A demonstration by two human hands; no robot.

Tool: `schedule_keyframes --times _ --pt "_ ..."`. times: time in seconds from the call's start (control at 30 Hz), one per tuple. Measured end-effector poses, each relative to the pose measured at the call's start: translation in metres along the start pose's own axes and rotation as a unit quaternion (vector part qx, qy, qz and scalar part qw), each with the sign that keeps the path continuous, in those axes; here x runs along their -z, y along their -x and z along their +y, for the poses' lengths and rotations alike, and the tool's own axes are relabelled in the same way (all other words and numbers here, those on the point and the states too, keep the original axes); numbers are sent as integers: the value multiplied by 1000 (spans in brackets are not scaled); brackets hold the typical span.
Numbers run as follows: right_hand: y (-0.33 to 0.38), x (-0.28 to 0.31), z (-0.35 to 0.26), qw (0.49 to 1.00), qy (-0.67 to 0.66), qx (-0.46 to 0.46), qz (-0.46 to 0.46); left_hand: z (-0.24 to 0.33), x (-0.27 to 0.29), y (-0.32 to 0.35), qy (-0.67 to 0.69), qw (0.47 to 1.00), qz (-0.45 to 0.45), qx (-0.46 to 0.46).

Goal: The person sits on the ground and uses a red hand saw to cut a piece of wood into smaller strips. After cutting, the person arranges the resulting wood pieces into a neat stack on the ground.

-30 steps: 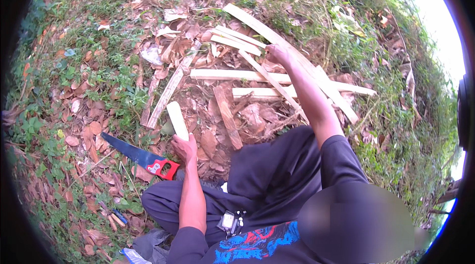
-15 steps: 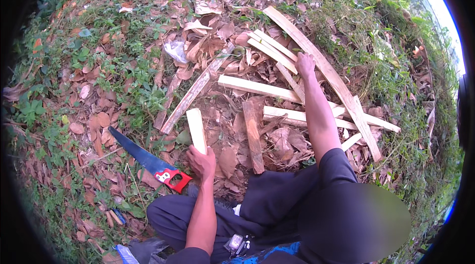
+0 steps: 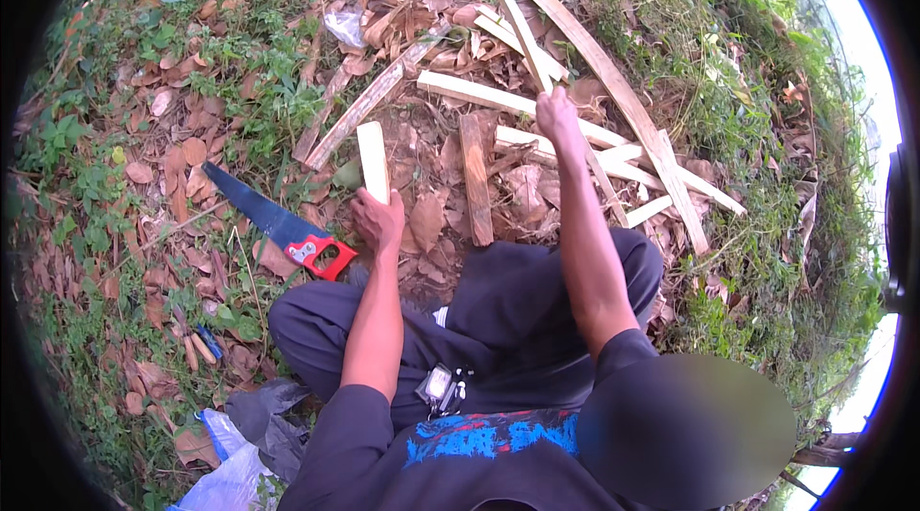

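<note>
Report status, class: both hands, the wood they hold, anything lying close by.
Left hand shut on short pale wooden stick, held upright. Right hand gripping thin pale wood strip in the scrap pile. Red-handled handsaw on leaves, left of left hand.

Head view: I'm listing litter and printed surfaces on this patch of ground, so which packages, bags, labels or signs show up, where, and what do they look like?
Clear plastic wrapper: crumpled, whitish, among dry leaves at the top, beyond the wood strips.
Plastic bag: pale blue-white, crumpled, on the ground at the lower left beside the person's leg.
Saw handle: red and black with a small pale mark, near the left hand.
No signs or screens.
</note>
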State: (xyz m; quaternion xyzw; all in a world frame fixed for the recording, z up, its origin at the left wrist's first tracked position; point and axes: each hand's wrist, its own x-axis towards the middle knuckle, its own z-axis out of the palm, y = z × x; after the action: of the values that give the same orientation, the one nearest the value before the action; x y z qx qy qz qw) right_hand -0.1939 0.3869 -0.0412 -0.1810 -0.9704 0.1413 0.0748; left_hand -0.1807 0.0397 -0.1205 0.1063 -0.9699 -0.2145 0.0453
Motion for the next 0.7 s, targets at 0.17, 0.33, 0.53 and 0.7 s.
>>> schedule_keyframes --times 0.17,0.33,0.53,0.7 --pt "133 -20 -108 973 -183 -106 96 -13 -8 -3 13 1000 11 -18" --pt "183 -66 -121 965 -189 -156 92 -10 -7 -1 51 998 -22 -22" --pt "210 -92 -115 979 -151 -128 46 -11 0 1 56 998 -30 -7" --pt "213 -99 -109 981 -130 -96 109 -5 2 2 29 999 -34 -12"
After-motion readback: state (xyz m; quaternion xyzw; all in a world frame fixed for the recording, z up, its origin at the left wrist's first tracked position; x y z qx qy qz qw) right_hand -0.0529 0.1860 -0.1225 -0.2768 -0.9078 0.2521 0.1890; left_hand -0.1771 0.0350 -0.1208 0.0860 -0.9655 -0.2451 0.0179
